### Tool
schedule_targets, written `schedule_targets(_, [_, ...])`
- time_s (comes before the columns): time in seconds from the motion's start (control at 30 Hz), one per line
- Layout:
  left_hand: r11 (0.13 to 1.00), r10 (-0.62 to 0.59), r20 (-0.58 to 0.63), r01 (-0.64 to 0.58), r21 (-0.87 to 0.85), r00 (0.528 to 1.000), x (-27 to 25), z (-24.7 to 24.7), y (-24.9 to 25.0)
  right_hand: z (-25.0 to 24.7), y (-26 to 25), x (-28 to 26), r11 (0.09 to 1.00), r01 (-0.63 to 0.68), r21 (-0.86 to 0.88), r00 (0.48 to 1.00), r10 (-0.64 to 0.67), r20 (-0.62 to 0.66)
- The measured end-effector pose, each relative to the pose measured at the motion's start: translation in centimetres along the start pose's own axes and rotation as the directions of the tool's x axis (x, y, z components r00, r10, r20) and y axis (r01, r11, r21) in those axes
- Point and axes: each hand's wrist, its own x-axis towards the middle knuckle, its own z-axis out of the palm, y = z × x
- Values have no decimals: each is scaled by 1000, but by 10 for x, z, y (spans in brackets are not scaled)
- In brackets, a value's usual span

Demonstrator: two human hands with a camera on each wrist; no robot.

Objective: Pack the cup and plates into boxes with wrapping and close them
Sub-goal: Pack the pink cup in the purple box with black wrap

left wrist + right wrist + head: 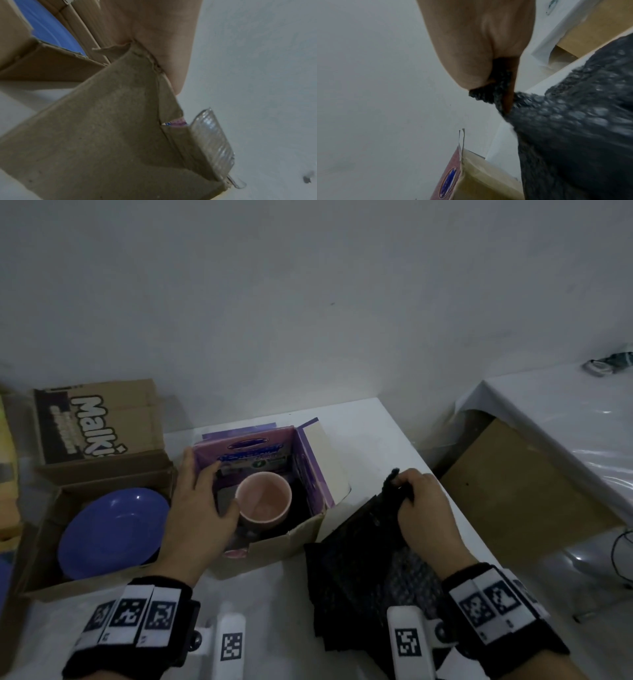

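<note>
Right hand (424, 508): pinches black wrap (366, 563), lifted corner. Left hand (200, 508): fingers spread, on box (301, 534) rim, thumb touching pink cup (263, 501) inside. Blue plate (113, 532): left carton (41, 549).

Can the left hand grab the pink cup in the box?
Probably yes. The left hand is already at the open purple box, thumb beside the pink cup, with nothing covering it.

The pink cup (263, 501) looks like smooth glazed ceramic. The blue plate (113, 532) is smooth with a slight sheen, perhaps plastic. Both boxes (284, 546) are matt, rough-edged brown cardboard. The black wrapping (370, 570) is bubbled, faintly glossy plastic. The white surface (376, 433) looks smooth.
</note>
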Motion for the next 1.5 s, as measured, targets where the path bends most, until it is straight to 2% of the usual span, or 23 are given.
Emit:
schedule_targets(0.03, [1000, 4, -3, -4, -3, 1000, 0, 0, 0, 1, -1, -1, 999, -9, 49, 999, 10, -33])
schedule_targets(0.17, [1000, 7, -14, -8, -28, 1000, 0, 0, 0, 12, 3, -11, 955, -103, 279, 994, 106, 3])
schedule_targets(0.2, [999, 11, -18, -11, -34, 1000, 0, 0, -1, 14, 2, -11, 922, -122, 366, 991, 132, -2])
schedule_targets(0.27, [999, 19, -23, -20, -35, 1000, 1, 0, -2, 12, -9, -12, 793, -164, 587, 985, 158, 62])
schedule_targets(0.3, [999, 19, -23, -20, -37, 1000, 1, 1, -3, 11, -14, -11, 764, -147, 628, 989, 133, 69])
schedule_targets(0.4, [998, 22, -25, -24, -57, 999, 2, 1, -4, 6, -33, -3, 825, 67, 561, 997, -31, -73])
schedule_targets(0.47, [997, 27, -35, -30, -70, 999, 1, 2, -5, 6, -52, 1, 753, 176, 635, 983, -104, -149])
schedule_targets(0.53, [995, 36, -46, -40, -90, 998, 1, 2, -5, 13, -68, 3, 659, 206, 723, 978, -158, -134])
schedule_targets(0.57, [994, 42, -49, -46, -97, 998, 1, 2, -6, 18, -73, 3, 677, 213, 704, 975, -191, -110])
schedule_targets(0.6, [993, 47, -50, -51, -103, 998, 1, 2, -6, 25, -73, 5, 748, 214, 628, 972, -230, -57])
schedule_targets(0.67, [993, 45, -46, -50, -105, 998, 1, 2, -6, 41, -67, 5, 908, 250, 335, 925, -326, 193])
schedule_targets(0.7, [994, 40, -42, -44, -104, 998, 1, 2, -6, 47, -61, 4, 941, 314, 129, 882, -339, 328])
schedule_targets(0.77, [994, 25, -41, -30, -109, 999, 1, 3, -6, 54, -53, 3, 874, 454, -175, 833, -347, 431])
schedule_targets(0.8, [992, 21, -44, -26, -120, 999, 1, 4, -6, 56, -54, 4, 849, 475, -231, 838, -355, 415])
schedule_targets(0.9, [979, 5, -72, -19, -204, 997, 2, 5, -5, 49, -72, 8, 856, 476, -202, 873, -433, 224])
schedule_targets(0.97, [957, -7, -99, -22, -290, 995, 3, 5, -6, 44, -87, 9, 823, 558, -108, 830, -555, 62])
schedule_targets(1.03, [922, -29, -130, -23, -387, 991, 2, 6, -7, 43, -105, 3, 840, 540, 60, 834, -543, 94])
schedule_targets(1.1, [876, -76, -133, 3, -483, 988, 0, 6, -9, 53, -116, -4, 882, 443, 160, 837, -471, 278])
schedule_targets(1.2, [816, -159, -78, 87, -571, 984, -1, 5, -9, 78, -122, -5, 857, 507, 94, 733, -486, 475])
schedule_targets(1.27, [818, -164, -67, 97, -567, 984, -1, 5, -9, 89, -129, -6, 830, 557, 34, 651, -462, 603])
schedule_targets(1.33, [828, -156, -74, 90, -553, 985, 0, 5, -10, 96, -135, -6, 791, 611, 13, 583, -462, 668])
schedule_targets(1.43, [832, -156, -69, 93, -547, 985, 0, 6, -11, 100, -145, -9, 848, 528, 44, 514, -360, 779])
schedule_targets(1.5, [833, -150, -75, 85, -547, 986, 0, 6, -11, 105, -146, -10, 902, 428, 58, 436, -262, 861])
